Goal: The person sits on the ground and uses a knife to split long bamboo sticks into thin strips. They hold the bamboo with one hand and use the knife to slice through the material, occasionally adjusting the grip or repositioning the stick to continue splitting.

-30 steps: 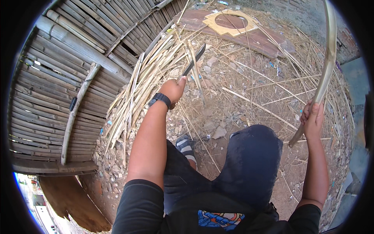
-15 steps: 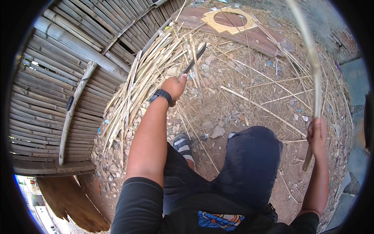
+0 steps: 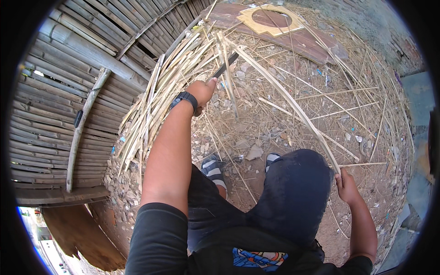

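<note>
My left hand (image 3: 201,94), with a dark watch at its wrist, is closed round the handle of a long knife (image 3: 226,66). The dark blade points up and away to the right. My right hand (image 3: 347,187), beside my right knee, grips the near end of a long pale bamboo strip (image 3: 289,100). That strip slants away to the left, and its far end crosses over the knife's tip, hiding it. Whether strip and blade touch, I cannot tell. A narrow split bamboo piece (image 3: 229,85) stands close beside the blade.
A heap of split bamboo strips (image 3: 151,110) lies left of my left hand, along a bamboo slat wall (image 3: 55,110). Loose strips and rubble cover the ground. Farther off, a yellow frame with a round hole (image 3: 245,17) rests on a reddish-brown board (image 3: 316,49).
My right hand has come down and inward toward my knee. The bamboo strip has swung from nearly upright to slanting left, its far end now by the knife. My left hand shifted slightly left.
</note>
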`<state>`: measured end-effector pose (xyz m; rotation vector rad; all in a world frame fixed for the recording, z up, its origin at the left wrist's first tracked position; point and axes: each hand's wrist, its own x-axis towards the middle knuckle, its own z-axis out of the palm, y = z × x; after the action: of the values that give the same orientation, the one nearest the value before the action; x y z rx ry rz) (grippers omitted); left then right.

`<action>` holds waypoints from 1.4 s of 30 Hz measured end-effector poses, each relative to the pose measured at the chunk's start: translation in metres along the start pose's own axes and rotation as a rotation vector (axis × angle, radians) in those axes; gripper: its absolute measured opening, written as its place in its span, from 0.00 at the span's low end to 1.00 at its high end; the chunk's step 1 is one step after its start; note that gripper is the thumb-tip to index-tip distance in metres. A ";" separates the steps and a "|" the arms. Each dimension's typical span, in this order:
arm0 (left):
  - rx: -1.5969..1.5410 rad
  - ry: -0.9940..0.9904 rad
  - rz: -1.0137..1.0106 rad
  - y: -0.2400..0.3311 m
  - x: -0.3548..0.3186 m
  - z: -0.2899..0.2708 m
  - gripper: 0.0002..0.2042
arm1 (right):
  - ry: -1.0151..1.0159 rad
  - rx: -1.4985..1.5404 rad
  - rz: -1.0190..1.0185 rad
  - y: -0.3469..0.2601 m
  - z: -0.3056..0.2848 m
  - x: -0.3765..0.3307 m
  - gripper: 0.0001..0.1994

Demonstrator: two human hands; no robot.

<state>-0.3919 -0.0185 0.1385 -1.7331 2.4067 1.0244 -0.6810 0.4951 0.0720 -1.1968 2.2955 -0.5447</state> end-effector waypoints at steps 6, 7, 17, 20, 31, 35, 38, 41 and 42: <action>0.047 -0.017 0.005 -0.011 0.007 0.001 0.36 | 0.063 0.318 0.122 -0.016 -0.054 0.007 0.15; 0.041 -0.014 0.018 -0.009 0.007 0.001 0.36 | 0.168 0.430 0.144 -0.029 -0.070 0.008 0.15; 0.015 0.003 0.039 -0.003 0.000 0.008 0.35 | 0.654 0.702 -0.335 -0.062 -0.070 0.043 0.18; 0.011 -0.001 0.005 -0.005 -0.002 0.005 0.35 | 0.245 0.145 -0.029 -0.065 -0.036 0.006 0.16; -0.057 -0.053 -0.001 -0.007 -0.010 0.009 0.33 | 0.410 0.609 -0.008 -0.059 -0.116 -0.001 0.17; 0.052 -0.041 -0.008 -0.005 -0.012 0.009 0.35 | 0.753 0.691 -0.207 -0.080 -0.109 0.027 0.16; 0.011 -0.004 0.016 -0.009 -0.008 0.015 0.34 | 0.790 0.621 -0.239 -0.040 -0.062 0.038 0.13; -0.015 0.004 0.026 -0.009 -0.007 0.017 0.34 | 0.385 0.081 0.048 -0.007 -0.002 0.013 0.12; 0.015 -0.022 0.018 -0.010 -0.006 0.015 0.34 | 0.200 -0.210 0.111 -0.009 0.008 0.007 0.12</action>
<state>-0.3864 -0.0073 0.1237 -1.6889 2.4150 1.0195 -0.6737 0.4839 0.0688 -1.1441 2.6262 -0.4066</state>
